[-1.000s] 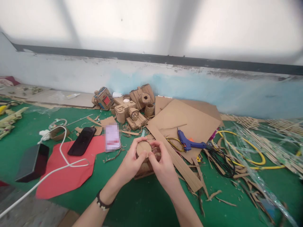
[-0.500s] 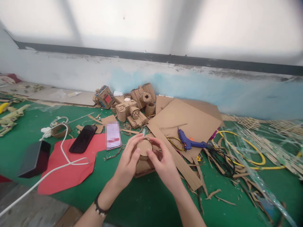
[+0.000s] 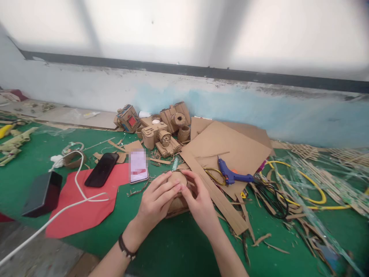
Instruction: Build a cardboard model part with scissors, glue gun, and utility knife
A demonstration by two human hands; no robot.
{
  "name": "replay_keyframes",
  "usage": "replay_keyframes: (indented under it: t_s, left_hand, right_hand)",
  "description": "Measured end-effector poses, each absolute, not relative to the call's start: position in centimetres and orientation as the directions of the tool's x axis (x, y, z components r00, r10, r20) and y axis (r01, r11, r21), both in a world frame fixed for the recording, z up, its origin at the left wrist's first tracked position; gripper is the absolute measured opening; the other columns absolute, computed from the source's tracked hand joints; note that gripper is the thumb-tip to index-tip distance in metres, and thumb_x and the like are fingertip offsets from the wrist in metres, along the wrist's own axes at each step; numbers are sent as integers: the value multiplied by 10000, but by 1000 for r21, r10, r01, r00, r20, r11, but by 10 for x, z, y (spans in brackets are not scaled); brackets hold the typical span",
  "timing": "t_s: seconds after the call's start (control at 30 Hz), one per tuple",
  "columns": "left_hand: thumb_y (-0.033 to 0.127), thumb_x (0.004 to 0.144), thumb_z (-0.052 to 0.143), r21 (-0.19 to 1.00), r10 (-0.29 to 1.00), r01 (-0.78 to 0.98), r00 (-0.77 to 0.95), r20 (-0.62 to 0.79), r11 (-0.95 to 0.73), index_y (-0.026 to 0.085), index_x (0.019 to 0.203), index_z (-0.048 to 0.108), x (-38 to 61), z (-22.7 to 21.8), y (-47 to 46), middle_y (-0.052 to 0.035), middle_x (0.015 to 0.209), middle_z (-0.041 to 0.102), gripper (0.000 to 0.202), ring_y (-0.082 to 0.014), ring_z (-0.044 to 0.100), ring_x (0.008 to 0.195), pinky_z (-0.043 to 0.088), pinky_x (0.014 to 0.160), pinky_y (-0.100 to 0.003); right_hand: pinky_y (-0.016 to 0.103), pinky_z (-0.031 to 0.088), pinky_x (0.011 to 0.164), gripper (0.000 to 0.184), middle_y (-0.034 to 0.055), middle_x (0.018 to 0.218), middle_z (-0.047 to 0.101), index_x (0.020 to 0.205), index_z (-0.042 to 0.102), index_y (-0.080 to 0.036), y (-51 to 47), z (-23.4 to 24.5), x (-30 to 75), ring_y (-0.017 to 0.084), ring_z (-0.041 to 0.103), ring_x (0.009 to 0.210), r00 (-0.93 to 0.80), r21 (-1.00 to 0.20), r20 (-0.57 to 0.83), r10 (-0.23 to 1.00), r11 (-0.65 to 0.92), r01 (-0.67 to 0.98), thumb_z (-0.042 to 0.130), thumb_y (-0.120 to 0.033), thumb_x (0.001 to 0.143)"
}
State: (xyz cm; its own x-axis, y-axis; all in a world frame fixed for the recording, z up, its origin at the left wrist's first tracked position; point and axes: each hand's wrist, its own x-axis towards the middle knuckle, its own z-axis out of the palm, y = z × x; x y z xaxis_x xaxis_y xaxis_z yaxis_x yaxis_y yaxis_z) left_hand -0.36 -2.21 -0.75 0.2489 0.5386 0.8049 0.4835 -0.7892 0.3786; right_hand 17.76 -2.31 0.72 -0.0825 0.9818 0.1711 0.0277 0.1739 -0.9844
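A round cardboard piece [image 3: 176,177] with a flat top sits on a boxy cardboard body [image 3: 179,207] at the near middle of the table; both are partly hidden by my hands. My left hand [image 3: 157,195] reaches over from the left, its fingers lying across the round top and gripping it. From the other side, my right hand [image 3: 200,200] curves round the edge, with the thumb on the top close to the left fingertips. The underside of the round piece is covered, so how it joins the body cannot be made out.
Several cardboard camera models [image 3: 155,134] stand by the wall. A blue glue gun [image 3: 230,173] lies on cardboard sheets [image 3: 219,142] at right, near a yellow cable [image 3: 319,192]. A dark phone [image 3: 101,169], a lit phone [image 3: 138,165] and red paper [image 3: 77,215] lie left.
My left fingers have moved right and now lie across the round top, where before they held its left edge. My right hand stays around the piece.
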Motion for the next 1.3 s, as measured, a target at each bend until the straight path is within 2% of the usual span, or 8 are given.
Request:
replay_keyframes:
  t_s: [0.13, 0.23, 0.33, 0.43, 0.53, 0.7, 1.07, 1.3]
  left_hand:
    - [59, 1024, 679, 353, 514, 485, 250, 820, -800, 364, 1593, 583, -3, -7, -22, -58, 1388, 803, 652, -289, 635, 1479, 615, 1172, -502]
    - [76, 1027, 681, 395, 536, 457, 233, 812, -797, 359, 1539, 634, -2, -8, -23, -60, 1408, 792, 586, -280, 616, 1497, 590, 1198, -490]
    - [207, 1048, 709, 594, 672, 373, 123, 730, -713, 341, 1505, 643, 1, -7, -26, -85, 1541, 704, 481, -299, 580, 1527, 525, 1253, -513]
    - [387, 1089, 656, 862, 871, 173, -40, 490, -477, 280, 1564, 550, 9, -1, -26, -139, 1660, 582, 498, -316, 547, 1552, 503, 1260, -507]
    - [486, 1114, 565, 962, 962, 1, -22, 273, -273, 222, 1553, 528, 16, 7, -23, -166, 1677, 554, 514, -312, 521, 1571, 470, 1278, -488]
    - [548, 1097, 533, 988, 989, 53, 51, 140, -142, 200, 1514, 588, 20, 12, -21, -155, 1610, 621, 546, -337, 581, 1496, 436, 1279, -503]
    - [528, 1105, 463, 985, 986, 64, 56, 154, -158, 201, 1564, 515, 23, -1, -21, -160, 1657, 558, 566, -336, 532, 1523, 366, 1307, -524]
    - [553, 1123, 421, 982, 985, 78, 39, 170, -173, 220, 1574, 467, 28, 4, -27, -160, 1679, 521, 563, -322, 484, 1565, 359, 1311, -533]
  right_hand:
    - [401, 628, 1064, 369, 116, 1398, 735, 1399, 628, -253, -24, 7, 175, 247, 760, 1214, -70, -979, 199, 977, 202, 38, 624, -424, 1071]
    - [406, 619, 1081, 401, 124, 1407, 733, 1417, 624, -243, -26, 9, 176, 255, 753, 1240, -68, -973, 219, 973, 223, 58, 603, -461, 1082]
    - [404, 608, 1098, 403, 124, 1465, 702, 1431, 628, -256, -29, 13, 180, 262, 716, 1313, -41, -967, 233, 972, 236, 98, 592, -474, 1093]
    - [424, 600, 1098, 326, 112, 1409, 727, 1360, 675, -276, -31, 16, 186, 267, 709, 1305, 10, -939, 286, 958, 278, 204, 607, -447, 1090]
    - [431, 619, 1055, 280, 106, 1318, 762, 1301, 696, -277, -32, 17, 188, 267, 746, 1220, 17, -923, 305, 952, 292, 249, 614, -436, 1085]
    - [397, 639, 1007, 322, 101, 1324, 757, 1368, 672, -283, -33, 13, 183, 256, 765, 1170, -21, -928, 297, 955, 293, 231, 609, -433, 1090]
    - [399, 626, 1019, 346, 110, 1367, 748, 1403, 663, -266, -30, -6, 179, 257, 753, 1171, 0, -860, 411, 912, 387, 332, 575, -403, 1098]
    - [392, 624, 1033, 305, 99, 1407, 723, 1349, 690, -279, -17, 25, 186, 263, 717, 1276, -155, -749, 456, 876, 472, 464, 550, -324, 1082]
